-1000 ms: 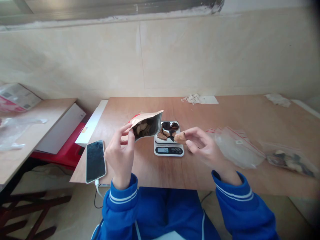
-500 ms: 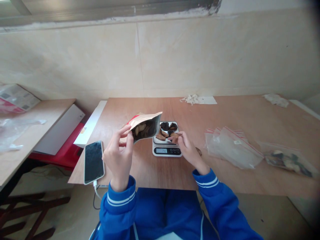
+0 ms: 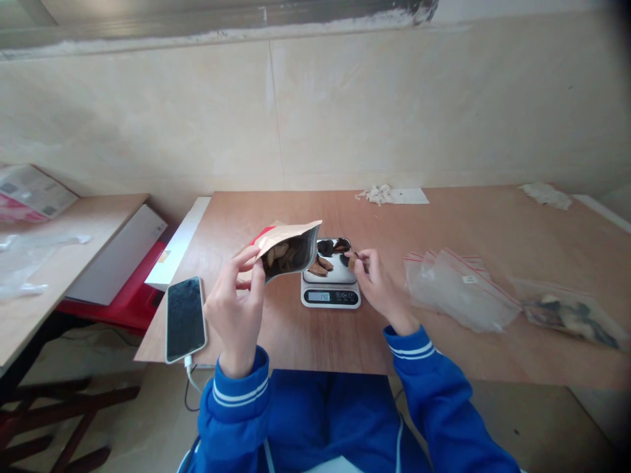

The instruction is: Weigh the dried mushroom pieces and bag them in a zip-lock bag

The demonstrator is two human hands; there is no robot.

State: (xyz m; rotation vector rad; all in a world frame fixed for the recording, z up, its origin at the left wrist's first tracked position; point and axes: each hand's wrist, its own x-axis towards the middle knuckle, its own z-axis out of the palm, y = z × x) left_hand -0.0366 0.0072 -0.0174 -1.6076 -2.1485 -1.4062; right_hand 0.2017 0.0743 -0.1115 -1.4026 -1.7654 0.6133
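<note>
Brown pouch point(image 3: 287, 250) was gripped tilted in your left hand point(image 3: 236, 305), right hand point(image 3: 375, 284) pinching a piece over the scale point(image 3: 331, 282); more tilt and pieces could've spilled.

Bare table point(image 3: 305, 332) before scale point(image 3: 330, 289); phone point(image 3: 185, 318) left, bags point(image 3: 458, 289) right.

Beige tiled wall point(image 3: 345, 112) behind a brown wooden table point(image 3: 493, 223) (second table point(image 3: 73, 223) alongside), pale floor point(image 3: 128, 420) beneath.
</note>
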